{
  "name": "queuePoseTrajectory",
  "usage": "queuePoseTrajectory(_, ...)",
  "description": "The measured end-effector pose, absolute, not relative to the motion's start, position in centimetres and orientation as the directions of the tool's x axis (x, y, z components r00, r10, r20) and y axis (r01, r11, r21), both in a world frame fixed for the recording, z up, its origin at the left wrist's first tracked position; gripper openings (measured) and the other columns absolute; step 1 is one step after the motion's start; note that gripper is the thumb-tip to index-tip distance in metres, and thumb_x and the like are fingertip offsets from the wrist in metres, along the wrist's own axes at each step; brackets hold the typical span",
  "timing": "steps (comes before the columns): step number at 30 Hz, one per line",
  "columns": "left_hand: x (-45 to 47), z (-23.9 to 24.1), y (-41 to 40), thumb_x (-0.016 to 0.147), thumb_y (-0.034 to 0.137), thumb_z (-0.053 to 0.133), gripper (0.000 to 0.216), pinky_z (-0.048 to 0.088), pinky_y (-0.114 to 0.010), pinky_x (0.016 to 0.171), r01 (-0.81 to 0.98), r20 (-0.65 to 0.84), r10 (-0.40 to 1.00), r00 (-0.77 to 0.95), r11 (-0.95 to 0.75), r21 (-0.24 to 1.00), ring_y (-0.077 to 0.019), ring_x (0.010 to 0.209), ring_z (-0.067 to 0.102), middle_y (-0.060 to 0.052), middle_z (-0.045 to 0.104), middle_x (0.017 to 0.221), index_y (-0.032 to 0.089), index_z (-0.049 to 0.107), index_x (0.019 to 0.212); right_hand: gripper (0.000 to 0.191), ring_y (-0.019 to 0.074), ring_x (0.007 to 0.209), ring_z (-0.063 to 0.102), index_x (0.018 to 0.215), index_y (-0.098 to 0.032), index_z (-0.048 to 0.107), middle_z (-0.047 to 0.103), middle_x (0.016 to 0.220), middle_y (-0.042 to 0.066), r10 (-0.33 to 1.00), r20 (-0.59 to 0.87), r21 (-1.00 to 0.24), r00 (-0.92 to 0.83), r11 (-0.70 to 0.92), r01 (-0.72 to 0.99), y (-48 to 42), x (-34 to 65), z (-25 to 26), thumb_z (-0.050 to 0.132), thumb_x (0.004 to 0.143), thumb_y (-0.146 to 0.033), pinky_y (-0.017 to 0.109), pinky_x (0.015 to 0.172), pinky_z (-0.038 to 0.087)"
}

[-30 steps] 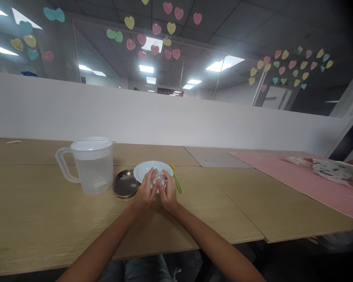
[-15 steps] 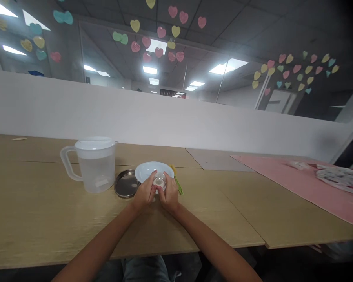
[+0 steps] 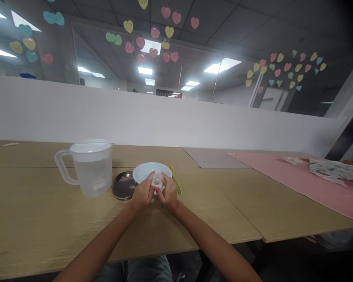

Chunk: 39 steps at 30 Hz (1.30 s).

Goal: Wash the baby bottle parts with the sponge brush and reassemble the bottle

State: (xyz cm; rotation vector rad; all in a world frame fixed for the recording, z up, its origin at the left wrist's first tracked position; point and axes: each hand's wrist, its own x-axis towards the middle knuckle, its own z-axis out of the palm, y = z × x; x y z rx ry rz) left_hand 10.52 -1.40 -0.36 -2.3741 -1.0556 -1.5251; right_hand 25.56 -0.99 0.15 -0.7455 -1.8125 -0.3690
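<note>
Both my hands meet over the table's near middle and hold one small, clear, rounded piece with a whitish ring (image 3: 157, 181), which looks like a baby bottle nipple. My left hand (image 3: 143, 192) grips it from the left, and my right hand (image 3: 168, 194) from the right, thumbs together at its near side. Just behind the fingers is a white bowl (image 3: 141, 171), partly hidden by them. To the left of my left hand lies a round, shallow metal dish (image 3: 124, 187). A brush with a green handle (image 3: 177, 185) and yellow end lies right of the bowl.
A lidded translucent plastic pitcher (image 3: 94, 172) stands on the left, its handle pointing left. A pink cloth (image 3: 285, 178) covers the table's right side, with a crumpled patterned cloth or bag (image 3: 331, 170) on it. Behind the wooden table (image 3: 61, 223) runs a white wall (image 3: 164, 123).
The view has shifted slightly, so everything sits a little differently in the picture. My hands keep the same hold on the clear piece.
</note>
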Motion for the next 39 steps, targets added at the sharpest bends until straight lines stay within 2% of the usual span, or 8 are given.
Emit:
queuePoseTrajectory(7, 10.2, -0.5, -1.3, 0.094, 0.040, 0.025, 0.052, 0.050, -0.031, 0.067, 0.724, 0.841, 0.477, 0.254, -0.671, 0.162, -0.0212, 0.074, 0.064, -0.015, 0.067, 0.096, 0.010, 0.033, 0.136, 0.054, 0.0255, 0.089, 0.060, 0.132, -0.011, 0.036, 0.061, 0.101, 0.015, 0.312, 0.925, -0.095, -0.215, 0.741, 0.665, -0.9, 25.4, 0.1, 0.037, 0.088, -0.041, 0.042, 0.077, 0.049)
queuePoseTrajectory(14, 9.6, -0.6, -1.5, 0.094, 0.034, 0.026, 0.054, 0.049, -0.035, 0.077, 0.684, 0.851, 0.466, 0.240, -0.704, 0.192, -0.0220, 0.087, 0.062, -0.016, 0.063, 0.105, 0.010, 0.022, 0.142, 0.053, 0.0255, 0.087, 0.061, 0.126, -0.012, 0.042, 0.063, 0.099, 0.014, 0.329, 0.921, -0.112, -0.211, 0.740, 0.663, -1.1, 25.1, 0.6, 0.042, 0.085, -0.045, 0.042, 0.076, 0.050)
queuePoseTrajectory(19, 8.7, -0.5, -1.4, 0.081, 0.049, 0.051, 0.086, 0.045, -0.043, 0.090, 0.598, 0.802, 0.419, 0.427, -0.796, 0.098, -0.0291, 0.107, 0.056, -0.021, 0.057, 0.118, 0.008, 0.010, 0.145, 0.051, 0.0178, 0.069, 0.061, 0.124, -0.015, 0.041, 0.065, 0.082, 0.005, 0.407, 0.887, -0.223, -0.217, 0.791, 0.570, -1.6, 25.5, 1.3, 0.048, 0.083, -0.043, 0.030, 0.063, 0.051)
queuePoseTrajectory(21, 8.8, -0.5, -1.4, 0.074, 0.052, 0.058, 0.089, 0.043, -0.046, 0.095, 0.604, 0.816, 0.413, 0.405, -0.791, 0.101, -0.0315, 0.113, 0.053, -0.021, 0.054, 0.123, 0.008, 0.020, 0.142, 0.050, 0.0147, 0.061, 0.059, 0.124, -0.017, 0.040, 0.063, 0.074, 0.001, 0.435, 0.871, -0.260, -0.228, 0.802, 0.538, -1.8, 25.6, 1.6, 0.050, 0.082, -0.043, 0.026, 0.056, 0.049)
queuePoseTrajectory(26, 9.6, -0.4, -1.5, 0.068, 0.045, 0.064, 0.058, 0.035, -0.051, 0.103, 0.641, 0.852, 0.400, 0.338, -0.761, 0.103, -0.0312, 0.117, 0.051, -0.016, 0.060, 0.116, 0.013, 0.053, 0.116, 0.052, 0.0123, 0.053, 0.056, 0.125, -0.017, 0.042, 0.061, 0.068, -0.002, 0.477, 0.834, -0.272, -0.277, 0.793, 0.545, -2.0, 26.0, 2.2, 0.052, 0.081, -0.044, 0.025, 0.052, 0.046)
queuePoseTrajectory(30, 9.9, -0.2, -1.6, 0.065, 0.043, 0.066, 0.055, 0.038, -0.049, 0.101, 0.645, 0.857, 0.433, 0.279, -0.746, 0.167, -0.0306, 0.114, 0.053, -0.014, 0.063, 0.109, 0.015, 0.056, 0.110, 0.047, 0.0122, 0.057, 0.055, 0.121, -0.017, 0.049, 0.061, 0.073, -0.001, 0.511, 0.807, -0.313, -0.294, 0.794, 0.521, -1.8, 26.3, 2.5, 0.051, 0.082, -0.045, 0.024, 0.054, 0.046)
queuePoseTrajectory(34, 10.0, -0.2, -1.6, 0.062, 0.042, 0.068, 0.056, 0.044, -0.045, 0.094, 0.637, 0.853, 0.454, 0.258, -0.743, 0.203, -0.0297, 0.107, 0.055, -0.014, 0.063, 0.106, 0.015, 0.056, 0.108, 0.035, 0.0128, 0.061, 0.052, 0.099, -0.017, 0.060, 0.060, 0.076, 0.001, 0.530, 0.784, -0.341, -0.323, 0.803, 0.489, -1.4, 26.4, 2.6, 0.051, 0.082, -0.047, 0.025, 0.057, 0.043)
queuePoseTrajectory(39, 10.0, -0.2, -1.8, 0.063, 0.040, 0.067, 0.055, 0.044, -0.045, 0.091, 0.641, 0.833, 0.482, 0.271, -0.736, 0.218, -0.0301, 0.104, 0.056, -0.014, 0.063, 0.103, 0.015, 0.054, 0.110, 0.033, 0.0127, 0.061, 0.048, 0.082, -0.017, 0.060, 0.055, 0.069, 0.000, 0.563, 0.771, -0.386, -0.299, 0.786, 0.482, -1.5, 26.2, 2.6, 0.049, 0.083, -0.048, 0.024, 0.058, 0.039)
